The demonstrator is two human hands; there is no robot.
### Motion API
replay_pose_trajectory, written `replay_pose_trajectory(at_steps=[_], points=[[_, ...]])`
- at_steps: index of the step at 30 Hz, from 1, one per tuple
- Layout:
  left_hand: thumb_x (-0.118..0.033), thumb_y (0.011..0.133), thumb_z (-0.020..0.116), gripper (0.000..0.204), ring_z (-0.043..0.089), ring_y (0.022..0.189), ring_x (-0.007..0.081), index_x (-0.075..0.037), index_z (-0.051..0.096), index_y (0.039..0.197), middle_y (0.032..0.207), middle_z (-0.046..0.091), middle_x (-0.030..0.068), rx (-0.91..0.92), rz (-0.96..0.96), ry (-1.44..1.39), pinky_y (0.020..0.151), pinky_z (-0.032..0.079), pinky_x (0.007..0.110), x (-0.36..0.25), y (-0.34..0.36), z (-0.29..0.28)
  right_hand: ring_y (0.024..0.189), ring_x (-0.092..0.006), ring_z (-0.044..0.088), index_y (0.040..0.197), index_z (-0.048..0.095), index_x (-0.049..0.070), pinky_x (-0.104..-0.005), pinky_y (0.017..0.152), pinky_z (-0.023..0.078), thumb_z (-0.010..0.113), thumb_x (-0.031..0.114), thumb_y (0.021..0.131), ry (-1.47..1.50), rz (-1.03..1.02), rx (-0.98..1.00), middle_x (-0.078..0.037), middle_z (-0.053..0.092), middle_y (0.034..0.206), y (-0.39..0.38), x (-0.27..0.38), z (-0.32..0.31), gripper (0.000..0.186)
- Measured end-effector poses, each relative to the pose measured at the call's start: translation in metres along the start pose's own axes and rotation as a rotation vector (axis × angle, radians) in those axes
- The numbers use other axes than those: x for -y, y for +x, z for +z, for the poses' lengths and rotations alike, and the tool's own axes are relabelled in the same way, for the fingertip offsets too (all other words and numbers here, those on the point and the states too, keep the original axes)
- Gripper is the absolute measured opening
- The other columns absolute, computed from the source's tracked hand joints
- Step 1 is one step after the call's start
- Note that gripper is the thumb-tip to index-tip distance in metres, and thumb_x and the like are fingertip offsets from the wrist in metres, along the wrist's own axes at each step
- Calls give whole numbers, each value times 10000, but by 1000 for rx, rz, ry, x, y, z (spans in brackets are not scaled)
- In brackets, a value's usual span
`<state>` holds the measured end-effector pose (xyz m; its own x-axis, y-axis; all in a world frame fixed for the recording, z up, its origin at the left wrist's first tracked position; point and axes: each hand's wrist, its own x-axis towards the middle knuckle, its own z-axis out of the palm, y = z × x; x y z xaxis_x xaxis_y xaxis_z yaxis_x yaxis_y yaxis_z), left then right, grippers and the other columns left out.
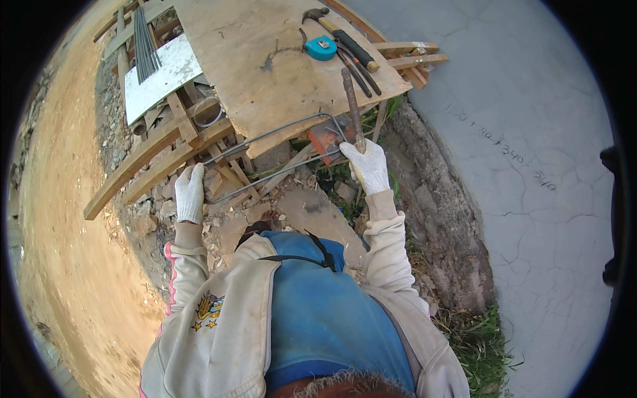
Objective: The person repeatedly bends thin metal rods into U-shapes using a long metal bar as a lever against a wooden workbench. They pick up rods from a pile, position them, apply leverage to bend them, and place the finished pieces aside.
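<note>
My left hand [189, 192], in a white knit glove, is closed on the end of a bent thin steel rod [265, 178] that forms a long, narrow rectangle with rounded corners. My right hand [365, 166], also gloved, is closed round the lower end of a rusty metal bar [352, 99], which points away from me beside the rod's bent end. Just left of that hand is a red-orange metal block [322, 142], partly hidden by the rod and hand. A worn plywood board [252, 93] bears a hammer [352, 46], a teal tape measure [320, 48] and long-handled pliers [365, 73].
Wooden beams [152, 159] jut out on the left beside a white board [159, 93] with steel rods [144, 46]. Broken rubble [305, 212] lies underfoot. A rough concrete edge [438, 199] and grass [474, 338] border a cracked grey wall [537, 199] on the right; a dirt path [66, 199] runs left.
</note>
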<state>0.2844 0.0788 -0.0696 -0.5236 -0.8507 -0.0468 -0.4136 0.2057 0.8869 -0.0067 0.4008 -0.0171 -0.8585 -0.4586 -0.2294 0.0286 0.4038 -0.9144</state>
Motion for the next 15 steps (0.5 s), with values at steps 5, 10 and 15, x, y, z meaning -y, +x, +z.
replay_pose_trajectory(at_steps=[5,10,15], points=[[-305,1067,639,381,531,785,105,58,752,1094,849,671,39,-36,41,48,726,460,315,-1,-11,1,581,-199,588,848,625,25,-397,592,453,786,430,955,-183,-50,-25,-78,585,644,0,-1,-3,449],[-313,1063,671,364,516,730,80,41,744,1107,824,651,17,-98,-94,-193,666,439,283,-10,-15,12,592,-225,581,852,632,29,-394,601,443,767,441,968,-167,-9,-69,-91,590,653,0,-7,0,449],[-332,1055,704,317,430,567,44,-18,731,1086,752,573,-30,-139,-292,-398,500,317,253,-19,-13,22,594,-211,549,851,629,38,-387,605,433,767,451,969,-225,-33,-80,-74,566,649,0,-7,1,451]])
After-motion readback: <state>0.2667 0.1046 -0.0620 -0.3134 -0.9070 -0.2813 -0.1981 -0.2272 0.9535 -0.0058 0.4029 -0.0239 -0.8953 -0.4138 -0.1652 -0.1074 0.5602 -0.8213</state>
